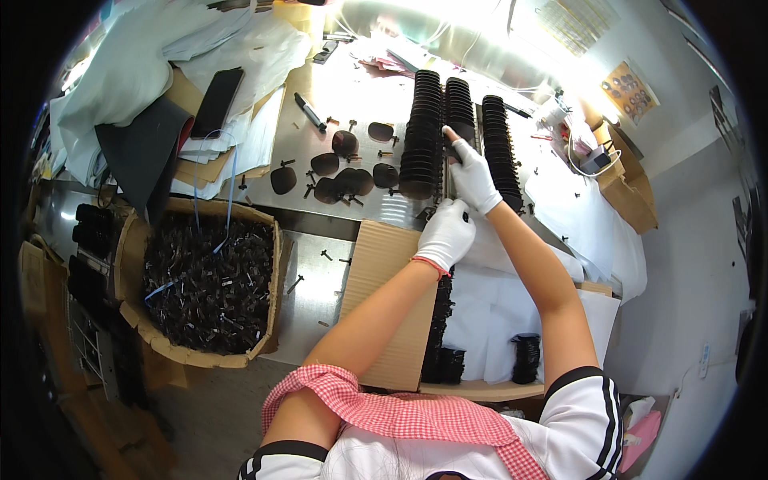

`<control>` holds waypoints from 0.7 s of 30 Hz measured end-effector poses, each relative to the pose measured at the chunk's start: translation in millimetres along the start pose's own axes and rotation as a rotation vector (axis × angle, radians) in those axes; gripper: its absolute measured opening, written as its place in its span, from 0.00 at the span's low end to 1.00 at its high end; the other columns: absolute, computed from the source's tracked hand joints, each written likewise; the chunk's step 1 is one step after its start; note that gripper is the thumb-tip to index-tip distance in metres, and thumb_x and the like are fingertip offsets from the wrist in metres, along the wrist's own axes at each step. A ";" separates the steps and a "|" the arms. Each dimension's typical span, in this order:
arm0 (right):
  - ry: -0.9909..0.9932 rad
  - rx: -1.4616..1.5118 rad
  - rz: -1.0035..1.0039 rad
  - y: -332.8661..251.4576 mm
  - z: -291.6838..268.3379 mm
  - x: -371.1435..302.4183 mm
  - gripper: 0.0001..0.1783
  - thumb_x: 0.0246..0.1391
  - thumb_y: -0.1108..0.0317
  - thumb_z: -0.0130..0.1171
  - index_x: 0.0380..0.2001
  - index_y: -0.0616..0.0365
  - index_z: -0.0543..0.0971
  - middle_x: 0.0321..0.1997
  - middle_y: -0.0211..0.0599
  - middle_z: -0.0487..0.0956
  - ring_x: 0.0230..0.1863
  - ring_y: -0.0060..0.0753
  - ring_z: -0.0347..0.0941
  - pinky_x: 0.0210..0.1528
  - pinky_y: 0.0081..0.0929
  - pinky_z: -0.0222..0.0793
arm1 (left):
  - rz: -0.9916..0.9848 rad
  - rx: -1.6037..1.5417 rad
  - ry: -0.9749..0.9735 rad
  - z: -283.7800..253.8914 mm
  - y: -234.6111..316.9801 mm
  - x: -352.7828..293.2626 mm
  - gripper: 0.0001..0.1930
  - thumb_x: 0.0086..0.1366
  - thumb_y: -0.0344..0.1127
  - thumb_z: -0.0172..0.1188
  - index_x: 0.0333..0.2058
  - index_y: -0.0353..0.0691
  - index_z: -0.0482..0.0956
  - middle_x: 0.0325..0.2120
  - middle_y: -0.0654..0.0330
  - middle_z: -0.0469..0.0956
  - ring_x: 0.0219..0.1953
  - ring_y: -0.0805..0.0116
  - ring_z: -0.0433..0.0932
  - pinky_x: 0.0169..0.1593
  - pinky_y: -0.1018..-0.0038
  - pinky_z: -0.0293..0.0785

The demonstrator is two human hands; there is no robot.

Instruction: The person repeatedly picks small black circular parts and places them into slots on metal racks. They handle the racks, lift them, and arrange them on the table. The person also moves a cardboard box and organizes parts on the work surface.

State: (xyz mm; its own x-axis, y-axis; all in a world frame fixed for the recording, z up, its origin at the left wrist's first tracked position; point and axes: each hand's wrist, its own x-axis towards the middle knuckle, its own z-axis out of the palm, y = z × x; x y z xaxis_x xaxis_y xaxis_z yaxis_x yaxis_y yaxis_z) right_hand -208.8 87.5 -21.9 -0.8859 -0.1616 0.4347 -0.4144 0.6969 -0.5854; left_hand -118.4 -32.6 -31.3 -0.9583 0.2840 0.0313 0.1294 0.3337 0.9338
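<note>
Both of my hands wear white gloves and work at the near end of the lens rack. My left hand is closed at the rack's front end; a small dark bit shows by its fingers, but what it grips is hidden. Just beyond it, my right hand reaches in with a bare fingertip against the middle row of dark lenses. Its fingers look drawn together, and what lies between them is hidden. A longer row of dark lenses stands left of my hands, and another lens row stands to the right.
Loose dark lenses and small black clips lie on the metal table, near a marker. A carton full of small black parts stands left. A phone lies on papers. Nearer me, a paper-lined box holds stacked black pieces.
</note>
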 end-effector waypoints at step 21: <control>-0.034 0.272 0.359 -11.4 -73.1 14.0 0.28 0.57 0.70 0.60 0.60 0.67 0.68 0.62 0.50 0.72 0.59 0.40 0.72 0.60 0.33 0.69 | -0.357 -1.095 -0.016 -0.7 26.1 -1.7 0.06 0.63 0.33 0.62 0.37 0.47 0.74 0.27 0.68 0.75 0.27 0.80 0.74 0.27 0.79 0.71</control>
State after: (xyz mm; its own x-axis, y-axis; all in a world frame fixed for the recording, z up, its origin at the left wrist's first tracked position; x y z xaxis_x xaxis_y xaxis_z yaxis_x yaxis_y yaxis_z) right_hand -201.2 128.4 40.9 -0.9881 0.0304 0.1511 -0.1153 0.5048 -0.8555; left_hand -113.5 -25.0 -6.7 -0.8916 0.3442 -0.2941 -0.4464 -0.5602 0.6978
